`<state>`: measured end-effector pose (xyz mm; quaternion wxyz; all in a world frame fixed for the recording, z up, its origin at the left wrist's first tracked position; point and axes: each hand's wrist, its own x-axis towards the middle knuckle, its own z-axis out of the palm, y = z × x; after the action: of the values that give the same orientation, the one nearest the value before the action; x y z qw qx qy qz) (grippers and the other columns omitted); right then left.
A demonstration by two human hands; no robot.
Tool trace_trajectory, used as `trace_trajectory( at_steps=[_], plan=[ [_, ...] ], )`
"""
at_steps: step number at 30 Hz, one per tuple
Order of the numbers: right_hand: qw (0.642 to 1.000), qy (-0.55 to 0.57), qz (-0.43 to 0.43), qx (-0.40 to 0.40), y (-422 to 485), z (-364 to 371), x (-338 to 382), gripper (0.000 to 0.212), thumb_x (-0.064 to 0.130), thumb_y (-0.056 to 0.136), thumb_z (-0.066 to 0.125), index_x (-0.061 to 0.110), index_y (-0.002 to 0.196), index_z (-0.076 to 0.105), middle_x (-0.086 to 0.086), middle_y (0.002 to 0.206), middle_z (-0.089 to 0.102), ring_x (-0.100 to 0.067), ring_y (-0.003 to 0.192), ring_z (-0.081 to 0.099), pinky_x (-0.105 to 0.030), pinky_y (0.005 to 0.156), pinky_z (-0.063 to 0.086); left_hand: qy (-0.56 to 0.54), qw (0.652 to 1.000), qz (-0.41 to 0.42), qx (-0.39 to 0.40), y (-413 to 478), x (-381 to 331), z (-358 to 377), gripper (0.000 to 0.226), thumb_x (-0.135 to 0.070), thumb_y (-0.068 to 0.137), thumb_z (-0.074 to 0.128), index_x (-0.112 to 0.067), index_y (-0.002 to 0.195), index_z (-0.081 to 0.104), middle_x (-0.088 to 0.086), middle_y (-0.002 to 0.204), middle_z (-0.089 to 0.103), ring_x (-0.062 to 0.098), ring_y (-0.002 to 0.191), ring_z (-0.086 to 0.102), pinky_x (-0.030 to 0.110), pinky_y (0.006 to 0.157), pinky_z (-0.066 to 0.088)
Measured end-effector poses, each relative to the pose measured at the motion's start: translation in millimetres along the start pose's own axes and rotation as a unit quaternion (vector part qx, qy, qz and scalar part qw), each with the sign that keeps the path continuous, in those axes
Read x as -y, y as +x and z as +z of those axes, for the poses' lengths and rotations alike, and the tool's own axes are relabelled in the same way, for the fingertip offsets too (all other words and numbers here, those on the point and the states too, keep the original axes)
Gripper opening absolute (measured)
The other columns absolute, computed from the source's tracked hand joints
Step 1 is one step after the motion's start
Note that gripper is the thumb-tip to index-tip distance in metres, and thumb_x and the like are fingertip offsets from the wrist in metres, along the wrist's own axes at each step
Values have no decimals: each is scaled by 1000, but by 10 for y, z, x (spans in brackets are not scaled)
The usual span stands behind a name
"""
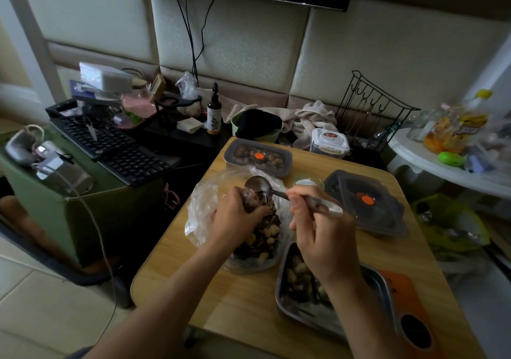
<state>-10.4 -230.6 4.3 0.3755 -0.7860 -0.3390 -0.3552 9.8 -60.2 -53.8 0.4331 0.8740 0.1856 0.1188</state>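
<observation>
Holding a metal spoon (pixel 279 194) just above the open top of a clear plastic bag (pixel 201 206) of mixed nuts, near the middle of a wooden table (pixel 221 289). Pinching the spoon's handle between curled fingers and thumb of the right hand (pixel 320 237), bowl turned toward the left hand (pixel 235 217). Gripping the bag's upper part with the left hand, fingers clamped round plastic and contents alike. Just beside the bag, beneath the right wrist: a steel tray (pixel 384 284) of peanuts in their shells. Farther back on the table, a rectangular container (pixel 258 156) and a square container (pixel 365 201), both grey, lidded, marked with an orange spot. Off to the left, a black keyboard (pixel 116 145); behind, a dark bottle (pixel 214 112) and a wire rack (pixel 370 104).
</observation>
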Motion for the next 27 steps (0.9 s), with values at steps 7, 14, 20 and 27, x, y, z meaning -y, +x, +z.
trace_trajectory(
  at_steps=[7,14,20,27],
  plan=[
    [1000,5,-24,-15,8,15,15,35,26,110,46,2,104,72,5,92,67,3,76,59,-3,72,44,-29,1000,-3,-3,-23,-22,-37,56,-61,78,76,-24,112,51,-6,103,62,19,97,63,52,96,51],
    [999,11,-23,-27,-7,22,-7,33,24,109,48,2,106,72,5,91,68,1,72,63,-6,70,47,-37,999,16,0,-15,-14,-44,51,-62,83,72,-24,109,50,-9,100,65,17,94,64,52,94,52],
    [999,15,32,-18,-21,26,-72,21,18,108,52,10,104,71,15,78,65,6,66,65,-12,56,51,8,999,37,40,-47,-21,-76,56,-51,89,72,-18,121,41,-5,106,57,21,101,59,50,98,49],
    [934,166,302,-91,-8,-11,-16,40,48,99,50,11,95,64,-4,72,73,-14,59,74,-30,52,60,-41,999,10,10,-42,2,-222,36,-26,98,66,-11,124,47,0,114,64,13,94,59,16,65,46]
  ],
)
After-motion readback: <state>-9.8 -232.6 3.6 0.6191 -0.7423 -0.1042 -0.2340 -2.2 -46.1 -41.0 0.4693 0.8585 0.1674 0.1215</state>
